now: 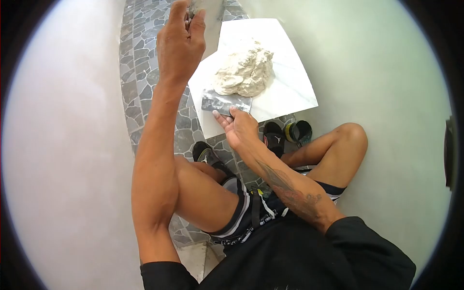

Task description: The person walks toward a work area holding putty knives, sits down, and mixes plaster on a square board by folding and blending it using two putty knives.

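A lumpy heap of off-white plaster-like paste (246, 70) sits on a white marbled board (290, 87). My right hand (239, 126) grips a flat metal scraper (224, 102) by its near edge, thumb on top. The scraper is smeared with white, and its far side meets the foot of the heap. My left hand (181, 41) is raised at the top of the view, left of the board. Its fingers are closed around a broad, flat, greyish tool (212, 29), partly cut off by the frame, so its kind is unclear.
Pale smooth walls (72, 145) rise close on both sides. The floor is grey stone-patterned tile (137, 96). Beside my right foot (274, 137) stands a dark round container (302, 131). My bent knees flank the board's near side.
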`<act>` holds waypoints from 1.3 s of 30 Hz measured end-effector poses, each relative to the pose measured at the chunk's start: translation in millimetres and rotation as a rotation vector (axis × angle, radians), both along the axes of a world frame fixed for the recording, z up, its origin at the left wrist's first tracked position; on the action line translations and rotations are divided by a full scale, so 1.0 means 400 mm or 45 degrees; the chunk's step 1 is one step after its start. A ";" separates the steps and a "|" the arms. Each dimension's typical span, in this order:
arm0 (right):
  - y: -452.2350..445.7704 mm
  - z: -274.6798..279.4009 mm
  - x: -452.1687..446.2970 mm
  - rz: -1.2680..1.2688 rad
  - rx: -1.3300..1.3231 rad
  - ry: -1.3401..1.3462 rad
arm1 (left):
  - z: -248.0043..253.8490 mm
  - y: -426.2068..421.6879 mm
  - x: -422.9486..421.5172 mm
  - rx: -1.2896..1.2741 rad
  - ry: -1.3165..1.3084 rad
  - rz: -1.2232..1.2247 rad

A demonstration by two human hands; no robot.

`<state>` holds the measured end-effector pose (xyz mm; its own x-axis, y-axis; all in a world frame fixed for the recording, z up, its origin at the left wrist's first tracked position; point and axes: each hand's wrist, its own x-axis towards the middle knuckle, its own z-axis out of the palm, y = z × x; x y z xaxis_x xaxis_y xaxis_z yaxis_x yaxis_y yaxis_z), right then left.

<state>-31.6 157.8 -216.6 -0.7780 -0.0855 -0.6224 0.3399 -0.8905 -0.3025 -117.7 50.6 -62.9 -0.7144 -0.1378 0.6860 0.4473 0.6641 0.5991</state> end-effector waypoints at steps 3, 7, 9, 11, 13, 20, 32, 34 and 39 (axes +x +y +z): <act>-0.004 -0.023 -0.028 -0.100 -0.025 0.105 | -0.002 -0.006 0.000 -0.043 0.031 0.004; 0.045 -0.007 -0.071 -0.082 0.051 0.082 | 0.013 -0.008 0.019 -0.030 -0.197 -0.043; 0.079 0.025 -0.091 -0.064 0.133 0.104 | -0.013 -0.005 0.005 -0.114 -0.133 -0.072; 0.116 0.056 -0.119 0.008 0.250 0.179 | -0.026 0.002 -0.007 -0.210 -0.082 -0.131; 0.150 0.085 -0.150 0.112 0.356 0.289 | -0.025 0.013 -0.016 -0.318 -0.047 -0.213; 0.218 0.142 -0.221 0.421 0.632 0.492 | -0.058 0.086 -0.034 -0.601 -0.193 -0.362; 0.319 0.286 -0.216 0.513 0.995 0.659 | -0.077 0.138 -0.104 -0.754 -0.504 -0.159; 0.386 0.235 -0.215 0.543 1.060 0.601 | -0.085 0.124 -0.115 -0.680 -0.415 -0.111; 0.496 0.088 -0.161 0.675 0.995 0.313 | -0.065 0.088 -0.133 -0.545 -0.298 0.062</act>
